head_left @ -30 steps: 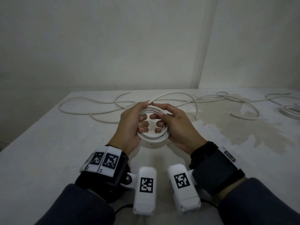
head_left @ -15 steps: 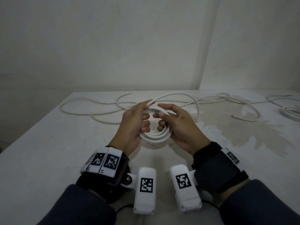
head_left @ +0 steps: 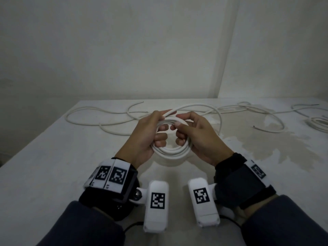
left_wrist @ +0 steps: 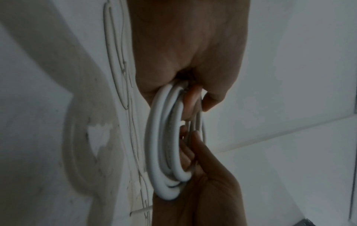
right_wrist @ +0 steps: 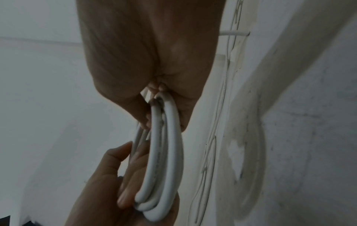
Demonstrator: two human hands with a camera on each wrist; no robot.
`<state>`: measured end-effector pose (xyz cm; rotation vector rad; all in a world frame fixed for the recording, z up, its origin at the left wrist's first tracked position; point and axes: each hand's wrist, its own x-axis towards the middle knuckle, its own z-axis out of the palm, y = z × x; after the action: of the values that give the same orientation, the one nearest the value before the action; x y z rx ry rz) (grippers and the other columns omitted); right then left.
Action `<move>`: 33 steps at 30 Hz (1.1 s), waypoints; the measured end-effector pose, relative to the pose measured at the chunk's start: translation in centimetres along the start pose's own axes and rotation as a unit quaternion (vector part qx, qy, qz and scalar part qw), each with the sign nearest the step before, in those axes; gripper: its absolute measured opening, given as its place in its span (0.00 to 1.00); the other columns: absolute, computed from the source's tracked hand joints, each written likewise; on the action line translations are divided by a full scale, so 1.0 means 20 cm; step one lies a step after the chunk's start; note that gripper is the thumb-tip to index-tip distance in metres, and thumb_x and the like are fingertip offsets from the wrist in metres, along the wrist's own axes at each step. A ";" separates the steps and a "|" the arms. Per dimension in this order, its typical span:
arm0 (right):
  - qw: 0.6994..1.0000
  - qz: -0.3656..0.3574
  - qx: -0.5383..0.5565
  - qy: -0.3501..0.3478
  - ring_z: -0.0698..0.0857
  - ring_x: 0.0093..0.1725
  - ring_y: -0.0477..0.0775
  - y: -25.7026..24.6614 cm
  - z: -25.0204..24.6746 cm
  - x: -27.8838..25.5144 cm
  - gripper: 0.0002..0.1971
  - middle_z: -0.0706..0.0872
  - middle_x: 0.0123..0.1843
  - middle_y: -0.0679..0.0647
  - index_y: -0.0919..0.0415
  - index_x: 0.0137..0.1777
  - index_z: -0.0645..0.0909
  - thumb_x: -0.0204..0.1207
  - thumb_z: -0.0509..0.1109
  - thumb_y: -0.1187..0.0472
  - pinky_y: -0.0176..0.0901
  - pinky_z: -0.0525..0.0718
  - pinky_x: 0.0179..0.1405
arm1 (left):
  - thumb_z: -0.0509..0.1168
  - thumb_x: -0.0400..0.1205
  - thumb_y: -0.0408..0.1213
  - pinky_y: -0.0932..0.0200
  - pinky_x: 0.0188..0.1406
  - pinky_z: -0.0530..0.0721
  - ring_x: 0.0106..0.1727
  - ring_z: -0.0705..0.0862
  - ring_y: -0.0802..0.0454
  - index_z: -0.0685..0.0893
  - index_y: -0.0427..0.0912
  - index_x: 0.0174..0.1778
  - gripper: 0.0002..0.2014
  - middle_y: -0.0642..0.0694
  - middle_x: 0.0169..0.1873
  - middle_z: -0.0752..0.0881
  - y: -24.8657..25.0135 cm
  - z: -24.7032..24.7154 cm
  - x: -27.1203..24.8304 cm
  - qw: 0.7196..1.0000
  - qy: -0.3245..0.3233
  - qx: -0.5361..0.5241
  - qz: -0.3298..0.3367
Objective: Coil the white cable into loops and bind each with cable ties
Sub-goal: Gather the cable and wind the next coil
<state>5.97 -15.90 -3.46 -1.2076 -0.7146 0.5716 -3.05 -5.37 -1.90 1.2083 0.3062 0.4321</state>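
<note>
A coil of white cable [head_left: 171, 151] with several loops hangs above the table between both hands. My left hand [head_left: 150, 132] grips its left side, fingers curled through the ring. My right hand [head_left: 193, 134] grips the right side the same way. The cable's free run [head_left: 209, 108] leaves the top of the coil, arcs right and drops to the table. In the left wrist view the coil [left_wrist: 160, 152] runs from my left hand [left_wrist: 189, 61] down to my right hand [left_wrist: 204, 191]. The right wrist view shows the coil [right_wrist: 164, 160] edge on. No cable ties are visible.
Loose white cable [head_left: 99, 121] winds over the far left of the white table [head_left: 53, 174], and more cable [head_left: 266, 112] trails to the far right. Another coil [head_left: 319, 123] lies at the right edge. A dark stain [head_left: 266, 148] marks the surface. Walls stand close behind.
The free run of cable has slid closer and its arc above the coil has risen. Both hands keep their hold on the coil, shifting slightly around it.
</note>
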 end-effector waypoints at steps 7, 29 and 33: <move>0.999 -0.007 0.027 0.019 0.80 0.48 0.52 -0.04 -0.08 0.03 0.11 0.86 0.47 0.53 0.51 0.50 0.87 0.71 0.71 0.49 0.42 0.76 0.46 | 0.53 0.83 0.32 0.70 0.14 0.55 0.18 0.55 0.59 0.83 0.37 0.50 0.13 0.52 0.21 0.62 -0.02 0.01 -0.02 0.996 -0.029 0.083 -0.013; 0.978 0.151 0.094 0.108 0.73 0.21 0.45 -0.05 -0.07 0.02 0.12 0.81 0.27 0.50 0.60 0.35 0.83 0.77 0.72 0.55 0.33 0.70 0.19 | 0.57 0.83 0.33 0.71 0.14 0.57 0.14 0.57 0.59 0.72 0.42 0.29 0.14 0.55 0.14 0.65 0.00 -0.04 0.00 0.983 0.122 0.106 0.090; 0.984 -0.067 -0.067 0.149 0.72 0.22 0.43 -0.13 -0.04 -0.01 0.14 0.80 0.23 0.47 0.60 0.30 0.82 0.77 0.73 0.57 0.31 0.70 0.21 | 0.59 0.82 0.31 0.70 0.16 0.57 0.15 0.57 0.57 0.70 0.45 0.23 0.19 0.55 0.13 0.64 0.01 -0.07 0.02 0.973 0.152 0.130 0.118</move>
<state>6.58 -17.17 -1.19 -1.3244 -0.5800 0.2274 -3.29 -3.92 -2.16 1.4419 0.4964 0.8081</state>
